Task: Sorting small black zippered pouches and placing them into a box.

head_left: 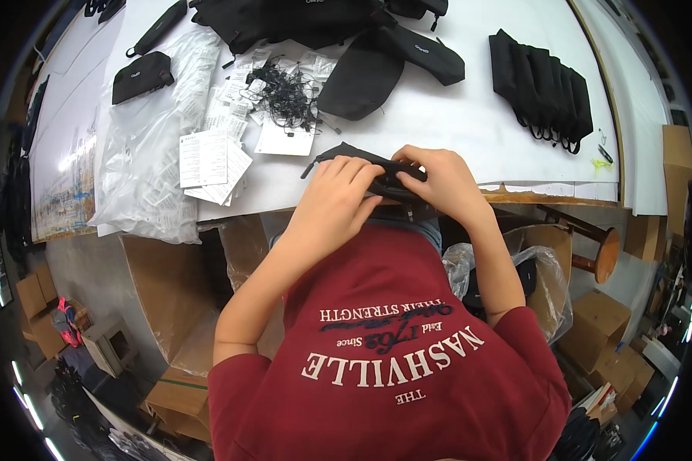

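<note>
A black fabric pouch (393, 184) is held at the near edge of the white table, in front of my torso. My left hand (332, 196) grips its left side, fingers curled over the top. On the right side, my right hand (440, 181) pinches the pouch's upper edge between thumb and fingers. Part of the pouch is hidden behind my fingers. Just beyond it lie a tangle of thin black cords (284, 94) and printed white cards (207, 159). Several more black pouches (361, 73) are heaped farther back.
A clear plastic bag (142, 180) of printed slips hangs over the table's front edge on the left, with a black pouch (144, 75) on it. Overlapping black pouches (542, 88) lie at right, near a small dark tool (605, 154). Cardboard boxes (161, 288) and a wooden stool (607, 256) stand below.
</note>
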A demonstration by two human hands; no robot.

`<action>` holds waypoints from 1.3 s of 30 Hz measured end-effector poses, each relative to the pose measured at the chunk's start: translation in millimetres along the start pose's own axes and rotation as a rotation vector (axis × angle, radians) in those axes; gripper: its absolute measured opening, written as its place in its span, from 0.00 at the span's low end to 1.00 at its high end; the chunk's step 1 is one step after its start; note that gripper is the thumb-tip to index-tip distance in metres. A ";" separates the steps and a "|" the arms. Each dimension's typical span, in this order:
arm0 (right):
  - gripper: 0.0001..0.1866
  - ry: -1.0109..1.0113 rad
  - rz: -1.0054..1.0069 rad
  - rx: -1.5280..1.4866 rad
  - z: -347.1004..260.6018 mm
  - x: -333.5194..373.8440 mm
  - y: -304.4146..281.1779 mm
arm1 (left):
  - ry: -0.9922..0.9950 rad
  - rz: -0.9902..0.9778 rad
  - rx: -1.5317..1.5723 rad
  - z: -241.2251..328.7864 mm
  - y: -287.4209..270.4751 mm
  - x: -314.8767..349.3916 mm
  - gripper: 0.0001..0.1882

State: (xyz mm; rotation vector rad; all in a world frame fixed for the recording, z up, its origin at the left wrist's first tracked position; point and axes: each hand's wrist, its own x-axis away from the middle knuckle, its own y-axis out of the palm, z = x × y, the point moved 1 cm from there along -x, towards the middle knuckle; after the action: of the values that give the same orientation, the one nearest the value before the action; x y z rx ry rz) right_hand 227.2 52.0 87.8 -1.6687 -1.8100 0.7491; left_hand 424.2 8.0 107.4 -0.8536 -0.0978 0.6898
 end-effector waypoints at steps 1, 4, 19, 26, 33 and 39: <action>0.09 0.031 -0.041 0.089 -0.4 -0.6 -0.7 | 0.011 0.021 -0.138 -4.3 5.4 2.4 0.15; 0.09 0.026 0.017 0.119 -1.6 -4.0 0.2 | 0.044 -0.008 -0.222 -13.2 14.9 0.4 0.17; 0.08 0.010 0.098 0.049 -5.5 3.7 7.7 | 0.209 0.007 -0.222 -27.2 25.0 -6.8 0.12; 0.22 0.062 0.253 -0.260 -5.3 11.0 -8.9 | 0.179 0.044 -0.163 -27.3 23.5 -9.5 0.10; 0.27 0.194 0.118 -0.096 37.7 40.4 1.7 | -0.226 -0.039 0.009 -19.0 2.0 -9.8 0.09; 0.19 0.410 0.254 -0.236 54.3 47.4 -12.6 | -0.230 -0.060 0.074 -23.5 0.1 -18.2 0.11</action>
State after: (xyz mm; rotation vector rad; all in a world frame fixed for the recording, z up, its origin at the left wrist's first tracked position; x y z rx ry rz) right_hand 175.9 96.9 61.1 -2.0555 -1.4570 0.2650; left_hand 418.1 -18.4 95.0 -0.6953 -0.3016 0.7290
